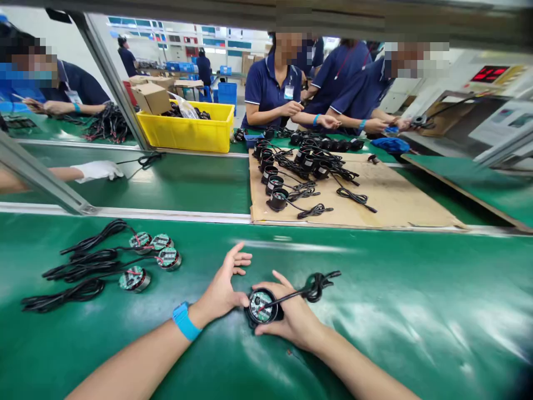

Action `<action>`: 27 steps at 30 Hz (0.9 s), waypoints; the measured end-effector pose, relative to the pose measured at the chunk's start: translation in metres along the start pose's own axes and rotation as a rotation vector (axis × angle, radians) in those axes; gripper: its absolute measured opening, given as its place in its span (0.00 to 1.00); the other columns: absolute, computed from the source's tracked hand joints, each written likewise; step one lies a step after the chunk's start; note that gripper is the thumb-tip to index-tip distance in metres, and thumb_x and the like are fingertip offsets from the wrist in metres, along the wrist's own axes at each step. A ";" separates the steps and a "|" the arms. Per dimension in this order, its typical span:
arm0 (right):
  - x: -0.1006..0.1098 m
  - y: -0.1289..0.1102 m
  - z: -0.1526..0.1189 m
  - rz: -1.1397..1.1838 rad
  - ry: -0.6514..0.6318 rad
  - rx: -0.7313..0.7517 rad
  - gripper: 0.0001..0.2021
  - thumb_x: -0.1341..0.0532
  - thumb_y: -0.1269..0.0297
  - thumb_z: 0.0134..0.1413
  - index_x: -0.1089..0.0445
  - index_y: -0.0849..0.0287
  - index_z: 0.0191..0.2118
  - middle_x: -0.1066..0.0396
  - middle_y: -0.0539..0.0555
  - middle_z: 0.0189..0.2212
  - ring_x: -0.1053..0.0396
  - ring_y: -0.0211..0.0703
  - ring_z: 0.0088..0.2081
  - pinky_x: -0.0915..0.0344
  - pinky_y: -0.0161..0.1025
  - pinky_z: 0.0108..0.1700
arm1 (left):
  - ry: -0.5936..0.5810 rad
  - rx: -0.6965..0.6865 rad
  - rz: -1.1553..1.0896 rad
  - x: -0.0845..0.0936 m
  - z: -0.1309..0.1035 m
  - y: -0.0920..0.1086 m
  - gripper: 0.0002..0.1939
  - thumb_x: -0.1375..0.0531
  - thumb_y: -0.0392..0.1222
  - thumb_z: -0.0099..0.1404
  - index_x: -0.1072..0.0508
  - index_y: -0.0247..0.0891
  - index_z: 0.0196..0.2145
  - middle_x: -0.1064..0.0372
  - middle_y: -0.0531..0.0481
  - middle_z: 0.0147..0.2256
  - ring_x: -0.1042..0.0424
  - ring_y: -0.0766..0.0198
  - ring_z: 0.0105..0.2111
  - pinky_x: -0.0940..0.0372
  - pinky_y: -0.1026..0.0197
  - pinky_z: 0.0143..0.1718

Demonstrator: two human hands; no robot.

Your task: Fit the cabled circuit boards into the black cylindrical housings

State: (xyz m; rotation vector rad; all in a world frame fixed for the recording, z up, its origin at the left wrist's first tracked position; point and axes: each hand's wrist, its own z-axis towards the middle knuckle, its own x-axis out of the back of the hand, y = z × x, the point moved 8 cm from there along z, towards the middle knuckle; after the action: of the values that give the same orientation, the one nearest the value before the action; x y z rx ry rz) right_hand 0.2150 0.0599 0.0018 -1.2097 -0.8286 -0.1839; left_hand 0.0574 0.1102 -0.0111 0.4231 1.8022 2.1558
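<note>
My right hand (293, 314) is wrapped around a black round housing (249, 318) low over the green mat. Inside the housing sits a green circuit board (261, 307), its face turned up. From the board a black cable (314, 287), bundled near its end, runs out over my right hand. My left hand (227, 283), with a blue wristband, is at the housing's left side, fingers spread and the thumb at or near the rim. To the left lie several round motor-like parts with circuit boards (169, 258), their coiled black cables (79, 266) stretching leftward.
Across a metal rail, a cardboard sheet (387, 194) carries several black housings (278, 199) with cables. A yellow bin (187, 130) stands behind. A co-worker's white-gloved hand (97, 170) is near a cable at left. Metal posts (110, 78) frame the bench; several people work beyond.
</note>
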 end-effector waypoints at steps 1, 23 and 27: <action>-0.006 0.005 0.001 -0.005 -0.038 -0.011 0.41 0.24 0.40 0.36 0.29 0.53 0.56 0.25 0.57 0.54 0.40 0.65 0.66 0.46 0.65 0.69 | 0.009 -0.015 0.035 0.001 -0.001 0.003 0.69 0.37 0.81 0.40 0.53 0.43 0.70 0.41 0.34 0.61 0.36 0.42 0.58 0.37 0.46 0.55; 0.042 0.000 0.003 0.044 0.286 0.025 0.39 0.22 0.46 0.37 0.31 0.54 0.56 0.24 0.56 0.51 0.26 0.55 0.55 0.51 0.60 0.71 | 0.023 -0.410 0.754 -0.006 -0.027 0.041 0.43 0.53 0.80 0.61 0.30 0.49 0.61 0.49 0.39 0.68 0.40 0.38 0.62 0.39 0.37 0.61; 0.149 0.031 -0.019 -0.080 0.592 -0.131 0.34 0.27 0.49 0.47 0.35 0.55 0.59 0.27 0.58 0.55 0.28 0.54 0.56 0.32 0.50 0.59 | 0.034 -0.234 0.674 -0.003 -0.025 0.028 0.36 0.52 0.73 0.67 0.31 0.48 0.61 0.48 0.40 0.68 0.39 0.40 0.62 0.38 0.39 0.61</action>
State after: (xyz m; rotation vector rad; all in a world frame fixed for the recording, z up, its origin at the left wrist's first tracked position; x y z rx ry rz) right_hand 0.3449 0.0987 0.0738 -1.1555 -0.3482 -0.6362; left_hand 0.0484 0.0818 0.0125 1.0591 1.5317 2.7770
